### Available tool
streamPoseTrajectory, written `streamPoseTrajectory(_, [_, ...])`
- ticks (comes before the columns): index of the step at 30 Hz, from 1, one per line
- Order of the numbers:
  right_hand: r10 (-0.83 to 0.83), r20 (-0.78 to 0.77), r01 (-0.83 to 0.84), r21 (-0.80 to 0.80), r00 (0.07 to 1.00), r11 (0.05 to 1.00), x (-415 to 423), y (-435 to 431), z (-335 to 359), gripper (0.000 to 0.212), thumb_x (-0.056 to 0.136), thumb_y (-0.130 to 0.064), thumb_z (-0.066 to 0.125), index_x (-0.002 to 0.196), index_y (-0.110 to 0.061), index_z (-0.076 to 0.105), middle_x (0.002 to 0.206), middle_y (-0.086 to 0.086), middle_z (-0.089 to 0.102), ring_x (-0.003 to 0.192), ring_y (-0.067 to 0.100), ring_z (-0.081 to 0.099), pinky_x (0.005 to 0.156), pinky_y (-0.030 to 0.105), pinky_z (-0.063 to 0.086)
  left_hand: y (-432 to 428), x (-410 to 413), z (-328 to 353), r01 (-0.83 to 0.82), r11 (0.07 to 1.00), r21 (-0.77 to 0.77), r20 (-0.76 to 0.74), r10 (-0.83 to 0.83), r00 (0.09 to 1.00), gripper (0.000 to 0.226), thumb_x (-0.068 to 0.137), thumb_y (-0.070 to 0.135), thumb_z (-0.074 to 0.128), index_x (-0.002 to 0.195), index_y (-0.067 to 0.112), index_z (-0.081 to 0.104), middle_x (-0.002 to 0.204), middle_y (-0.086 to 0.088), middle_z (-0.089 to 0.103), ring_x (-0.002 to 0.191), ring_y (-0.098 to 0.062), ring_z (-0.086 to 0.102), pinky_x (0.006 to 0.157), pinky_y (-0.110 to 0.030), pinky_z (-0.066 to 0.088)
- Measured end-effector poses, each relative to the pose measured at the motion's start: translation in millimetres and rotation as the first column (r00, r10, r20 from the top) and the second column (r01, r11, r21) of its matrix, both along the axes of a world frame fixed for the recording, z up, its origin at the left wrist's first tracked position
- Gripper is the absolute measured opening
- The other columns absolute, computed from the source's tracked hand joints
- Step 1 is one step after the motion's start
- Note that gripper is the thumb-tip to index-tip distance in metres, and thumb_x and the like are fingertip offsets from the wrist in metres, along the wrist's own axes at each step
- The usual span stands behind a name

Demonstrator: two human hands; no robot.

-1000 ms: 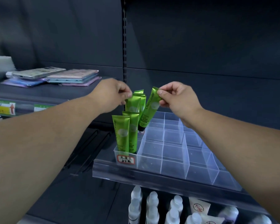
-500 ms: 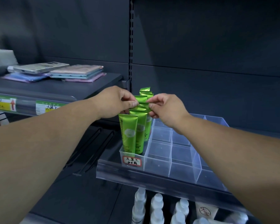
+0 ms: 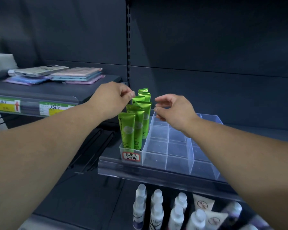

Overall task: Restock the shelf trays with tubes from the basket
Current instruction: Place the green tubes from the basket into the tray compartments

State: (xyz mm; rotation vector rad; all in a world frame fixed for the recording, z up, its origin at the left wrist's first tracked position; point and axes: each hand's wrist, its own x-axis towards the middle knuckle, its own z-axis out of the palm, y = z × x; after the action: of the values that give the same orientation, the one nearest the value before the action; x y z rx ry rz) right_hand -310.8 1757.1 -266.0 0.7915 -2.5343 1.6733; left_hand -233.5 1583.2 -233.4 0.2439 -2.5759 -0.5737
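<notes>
A dark shelf (image 3: 56, 92) on the left carries a silver phone (image 3: 40, 70) lying face down on a purple case (image 3: 23, 81). Just beside it sits a stack of pink and blue cases (image 3: 78, 75). A grey block (image 3: 0, 65) stands at the far left edge. Along the shelf's front rail are a yellow price label with a red arrow (image 3: 7, 106) and a green-and-white label (image 3: 55, 108). Black wire rods (image 3: 96, 146) slant below it. A slotted upright (image 3: 128, 39) divides the dark back panel (image 3: 206, 39). Lower down stand white bottles (image 3: 156, 208), beside white packs with a red circle mark (image 3: 202, 204).
</notes>
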Motion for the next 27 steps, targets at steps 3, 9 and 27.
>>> streamPoseTrajectory(3, [-0.044, -0.015, 0.044, 0.01, 0.999, 0.999, 16, 20, -1, 0.018, 0.087, -0.014, 0.066, 0.104, -0.019, 0.065, 0.086, -0.006, 0.067, 0.067, 0.011, 0.067, 0.077, 0.034, 0.059, 27, 13, -1, -0.009, 0.996, -0.089, -0.087, 0.001, 0.996, 0.022, 0.095, 0.035, 0.05, 0.104, 0.026, 0.068, 0.105, 0.003, 0.064, 0.093, -0.015, 0.059, 0.078, -0.021, 0.04])
streamPoseTrajectory(9, [-0.076, -0.179, 0.113, 0.206, 0.981, 0.972, 65, 63, -18, 0.02, 0.088, -0.028, 0.064, 0.107, -0.025, 0.067, 0.093, -0.017, 0.064, 0.089, 0.001, 0.06, 0.07, 0.006, 0.041, 89, 44, -34, 0.141, 0.981, -0.131, -0.05, -0.149, 0.988, 0.024, 0.093, 0.035, 0.053, 0.109, 0.024, 0.066, 0.108, 0.004, 0.062, 0.102, -0.014, 0.056, 0.087, -0.023, 0.04])
streamPoseTrajectory(27, [0.131, -0.275, 0.119, 0.732, 0.953, 0.671, 157, 202, -226, 0.042, 0.079, -0.041, 0.059, 0.117, -0.023, 0.065, 0.126, -0.001, 0.062, 0.115, 0.025, 0.058, 0.094, 0.043, 0.048, 182, 139, -276, 0.208, 0.97, -0.126, 0.376, -0.147, 0.915, 0.047, 0.095, 0.044, 0.042, 0.136, 0.023, 0.044, 0.135, 0.005, 0.044, 0.121, -0.018, 0.044, 0.096, -0.033, 0.041])
